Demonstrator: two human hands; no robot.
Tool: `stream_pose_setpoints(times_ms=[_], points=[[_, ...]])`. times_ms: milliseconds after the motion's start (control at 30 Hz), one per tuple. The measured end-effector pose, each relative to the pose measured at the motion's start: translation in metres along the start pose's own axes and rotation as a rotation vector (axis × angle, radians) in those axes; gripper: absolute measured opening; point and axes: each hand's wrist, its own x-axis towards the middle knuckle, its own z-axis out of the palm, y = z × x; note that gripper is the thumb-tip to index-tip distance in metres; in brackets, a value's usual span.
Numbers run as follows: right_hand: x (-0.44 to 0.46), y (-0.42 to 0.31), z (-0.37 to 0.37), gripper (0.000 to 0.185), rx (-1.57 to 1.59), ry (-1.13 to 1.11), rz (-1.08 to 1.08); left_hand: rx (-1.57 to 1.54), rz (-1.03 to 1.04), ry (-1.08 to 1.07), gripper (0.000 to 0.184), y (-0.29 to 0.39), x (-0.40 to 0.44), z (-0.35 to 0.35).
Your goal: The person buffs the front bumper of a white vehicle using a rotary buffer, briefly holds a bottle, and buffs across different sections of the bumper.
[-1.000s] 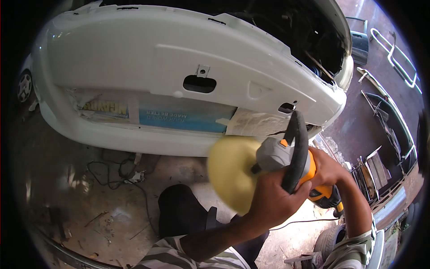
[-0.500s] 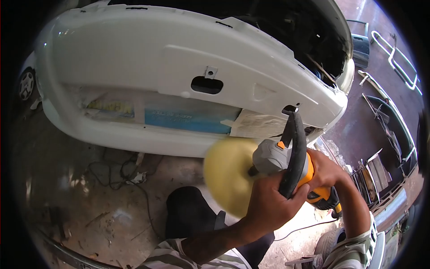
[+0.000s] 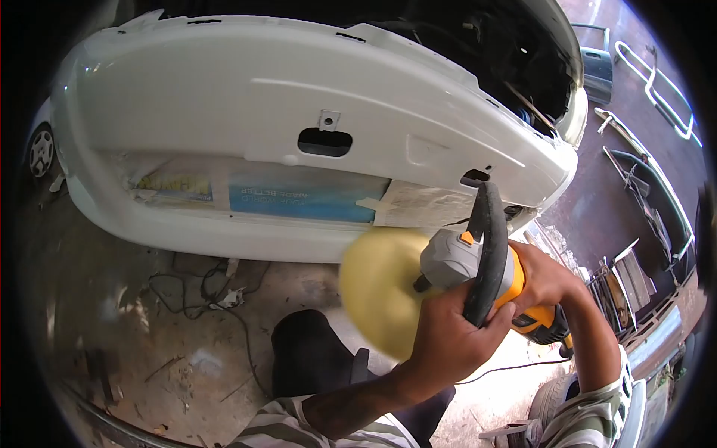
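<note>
I hold an orange and grey power polisher (image 3: 448, 257) with both hands. My left hand (image 3: 457, 332) is wrapped round its black loop handle (image 3: 491, 254). Behind it, my right hand (image 3: 541, 275) grips the orange body, its fingers partly hidden. The round yellow foam pad (image 3: 381, 291) faces left and is smeared by motion. Its upper edge overlaps the lower lip of a white car bumper (image 3: 187, 97); whether they touch I cannot tell. Printed blue sheet (image 3: 299, 196) and pale paper (image 3: 418, 205) cover the bumper's lower opening.
A dark cable (image 3: 250, 351) lies tangled on the concrete floor, and another cord (image 3: 515, 366) runs near the polisher. At right are a tyre (image 3: 549, 399), loose metal parts (image 3: 627, 287) and a car door (image 3: 596, 75). My dark-clothed knee (image 3: 302, 347) is below the pad.
The bumper and its surroundings have shifted slightly left in view. Both hands keep their grip, and the polisher stays almost in the same place in the picture, its pad blurred throughout.
</note>
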Motion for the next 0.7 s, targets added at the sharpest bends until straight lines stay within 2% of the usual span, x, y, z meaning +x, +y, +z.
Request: stream_pose_setpoints(times_ms=[167,333,433,700], points=[[-0.018,0.022,-0.008,0.076,0.155,0.018,0.129,0.003,0.018,-0.048,0.029,-0.019,0.014,0.024],[-0.037,0.038,-0.016,0.072,0.145,0.068,0.262,0.016,-0.009,-0.089,0.026,-0.046,0.025,0.046],[-0.041,0.057,-0.015,0.072,0.194,0.066,0.250,0.042,-0.030,-0.094,0.026,-0.049,0.026,0.050],[-0.028,0.038,-0.007,0.076,0.197,0.071,0.153,0.090,-0.033,-0.057,0.029,-0.027,0.015,0.031]])
